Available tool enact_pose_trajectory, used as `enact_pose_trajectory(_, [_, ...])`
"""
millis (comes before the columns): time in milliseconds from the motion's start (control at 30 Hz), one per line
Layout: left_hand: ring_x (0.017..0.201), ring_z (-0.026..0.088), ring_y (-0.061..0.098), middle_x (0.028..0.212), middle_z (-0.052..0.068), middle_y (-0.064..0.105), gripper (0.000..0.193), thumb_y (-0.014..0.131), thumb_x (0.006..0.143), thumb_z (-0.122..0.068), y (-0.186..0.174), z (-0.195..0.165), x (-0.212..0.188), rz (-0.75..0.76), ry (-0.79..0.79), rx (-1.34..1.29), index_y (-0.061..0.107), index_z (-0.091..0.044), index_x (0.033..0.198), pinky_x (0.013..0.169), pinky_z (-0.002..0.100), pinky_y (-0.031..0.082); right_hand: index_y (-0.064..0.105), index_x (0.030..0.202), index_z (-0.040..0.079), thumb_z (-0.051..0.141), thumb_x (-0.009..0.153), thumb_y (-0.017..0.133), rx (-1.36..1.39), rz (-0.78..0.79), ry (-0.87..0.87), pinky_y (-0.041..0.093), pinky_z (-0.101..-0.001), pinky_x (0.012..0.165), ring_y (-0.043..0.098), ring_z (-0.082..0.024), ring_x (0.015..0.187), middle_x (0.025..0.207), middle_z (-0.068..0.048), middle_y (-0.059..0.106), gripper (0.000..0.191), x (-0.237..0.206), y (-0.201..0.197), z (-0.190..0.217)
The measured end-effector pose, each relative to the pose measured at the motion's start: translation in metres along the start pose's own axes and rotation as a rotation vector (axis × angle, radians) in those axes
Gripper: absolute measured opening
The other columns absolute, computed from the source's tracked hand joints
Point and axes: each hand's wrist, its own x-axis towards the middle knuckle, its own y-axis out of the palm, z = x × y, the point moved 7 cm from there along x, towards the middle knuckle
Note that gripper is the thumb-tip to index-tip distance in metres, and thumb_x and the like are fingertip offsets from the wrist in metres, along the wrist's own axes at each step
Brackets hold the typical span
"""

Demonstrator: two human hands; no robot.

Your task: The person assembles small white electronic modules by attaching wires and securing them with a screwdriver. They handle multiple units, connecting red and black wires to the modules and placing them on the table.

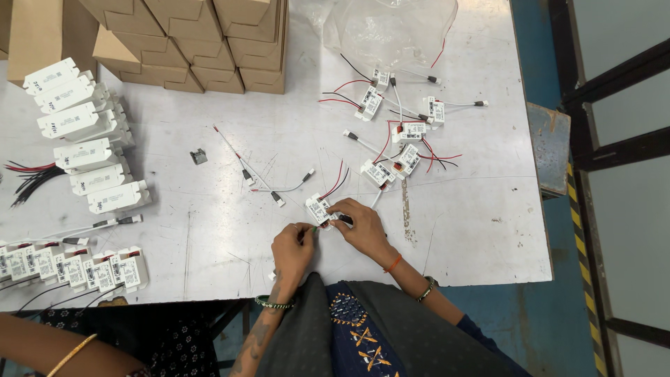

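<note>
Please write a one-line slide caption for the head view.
Two bare hands, left and right, hold a small white rectangular plastic module with wires above a grey metal table.

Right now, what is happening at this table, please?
A person at a grey metal table works with both hands on one small white plastic module with red and black wires. The right hand holds it against the table; the left hand pinches something small beside it, too small to tell. More such modules lie loose further back, others are stacked at the left, and brown cardboard boxes stand behind.
</note>
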Motion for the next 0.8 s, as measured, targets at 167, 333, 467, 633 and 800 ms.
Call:
enact_pose_trajectory(167, [0.065,0.025,0.072,0.075,0.012,0.075,0.017,0.073,0.082,-0.02,0.002,-0.011,-0.002,0.044,-0.014,0.068,0.079,-0.005,0.087,0.064,0.035,0.055,0.075,0.105,0.011,0.011,0.083,0.078,-0.028,-0.045,-0.103,0.058,-0.0335,0.072,0.072,-0.026,0.084,0.105,-0.006,0.071,0.022,-0.001,-0.004,0.011])
enact_pose_trajectory(333, [0.056,0.019,0.072,0.061,0.006,0.073,0.019,0.073,0.081,-0.023,0.004,-0.009,-0.001,0.097,-0.205,0.008,0.08,-0.004,0.082,0.061,0.032,0.056,0.074,0.095,0.005,0.021,0.09,0.078,0.17,-0.089,-0.156,0.049,-0.0275,0.06,0.06,-0.016,0.069,0.095,-0.006,0.063,0.017,0.009,-0.019,0.015])
enact_pose_trajectory(467, [0.051,0.014,0.072,0.059,0.005,0.073,0.019,0.072,0.082,-0.02,0.005,-0.008,-0.004,0.117,-0.301,-0.125,0.078,-0.002,0.081,0.056,0.027,0.057,0.06,0.074,0.001,0.044,0.104,0.051,0.745,0.032,-0.081,0.028,-0.0254,0.051,0.036,-0.008,0.057,0.078,-0.005,0.055,0.053,0.019,-0.016,0.003])
enact_pose_trajectory(633, [0.049,0.011,0.07,0.058,0.005,0.072,0.017,0.072,0.081,-0.015,0.007,-0.01,-0.001,0.108,-0.301,-0.196,0.078,0.001,0.08,0.053,0.025,0.056,0.034,0.056,0.009,0.05,0.11,0.03,1.128,0.06,-0.119,0.028,-0.032,0.055,0.034,-0.014,0.057,0.06,-0.003,0.037,0.068,0.027,0.016,-0.001])
enact_pose_trajectory(800, [0.049,0.011,0.07,0.058,0.006,0.071,0.017,0.073,0.081,-0.014,0.006,-0.007,0.001,0.101,-0.312,-0.225,0.078,0.002,0.081,0.052,0.026,0.056,0.028,0.053,0.01,0.043,0.105,0.038,1.152,0.014,-0.2,0.025,-0.0306,0.05,0.03,-0.013,0.051,0.054,-0.003,0.032,0.063,0.029,0.026,-0.002])
